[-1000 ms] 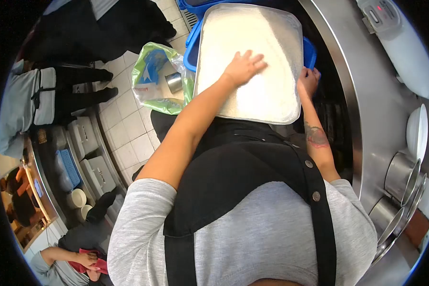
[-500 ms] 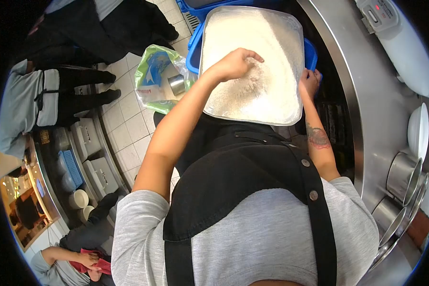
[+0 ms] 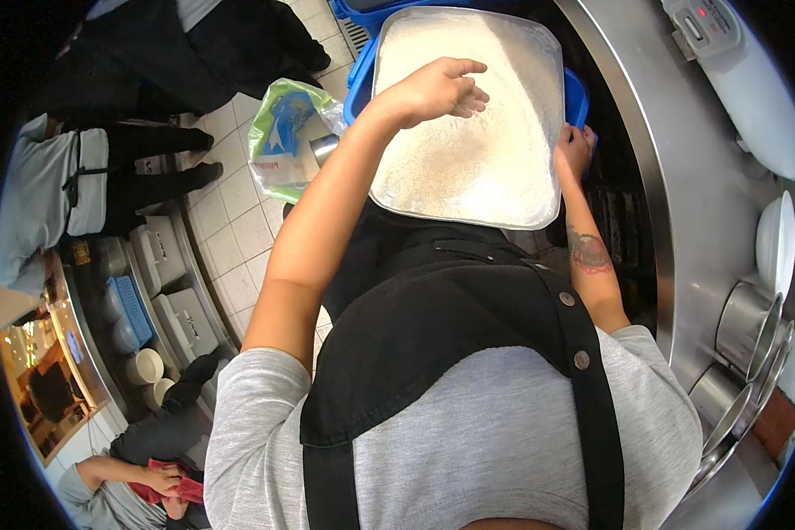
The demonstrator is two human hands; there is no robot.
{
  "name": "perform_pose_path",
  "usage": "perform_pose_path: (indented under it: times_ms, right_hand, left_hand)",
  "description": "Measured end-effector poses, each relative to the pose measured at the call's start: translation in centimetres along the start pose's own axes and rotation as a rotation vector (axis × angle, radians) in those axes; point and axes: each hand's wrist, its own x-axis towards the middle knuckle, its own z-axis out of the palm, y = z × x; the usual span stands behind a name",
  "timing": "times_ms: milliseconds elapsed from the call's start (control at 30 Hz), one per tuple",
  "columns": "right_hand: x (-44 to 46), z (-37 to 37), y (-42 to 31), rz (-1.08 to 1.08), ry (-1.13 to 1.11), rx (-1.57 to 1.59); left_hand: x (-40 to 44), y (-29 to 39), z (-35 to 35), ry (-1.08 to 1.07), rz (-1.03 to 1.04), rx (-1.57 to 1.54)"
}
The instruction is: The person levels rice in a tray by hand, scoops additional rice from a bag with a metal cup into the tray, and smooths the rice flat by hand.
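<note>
Cream-coloured, flour-like powder (image 3: 477, 168) covers most of a metal tray (image 3: 546, 71) above a blue plastic tub (image 3: 576, 97). From here I see the person's left hand (image 3: 449, 91) over the powder, fingers loosely spread and gripping nothing. The right hand (image 3: 572, 152) curls at the tray's edge; I can't tell whether it grasps tray or tub. To the left, a green-edged plastic bag (image 3: 278, 132) holds a metal cup (image 3: 321, 150).

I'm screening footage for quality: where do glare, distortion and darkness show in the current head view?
Head view: black corners frame the rounded image; the counter edge bows, likely lens distortion; glare whitens the powder's near part; the pots carry bright reflections; the space under the counter is dark, hiding detail.
</note>
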Motion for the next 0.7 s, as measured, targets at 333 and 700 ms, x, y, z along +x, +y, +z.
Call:
perform_pose_path:
  times_ms: [333,700]
  right_hand:
    - [0.0,0.3,0.4,-0.008,0.011,0.014]
    - [0.1,0.5,0.4,-0.002,0.013,0.006]
  left_hand:
    - [2.6,-13.0,1.2,0.609,-0.21,0.885]
    - [1.7,-11.6,11.1,0.482,0.174,0.559]
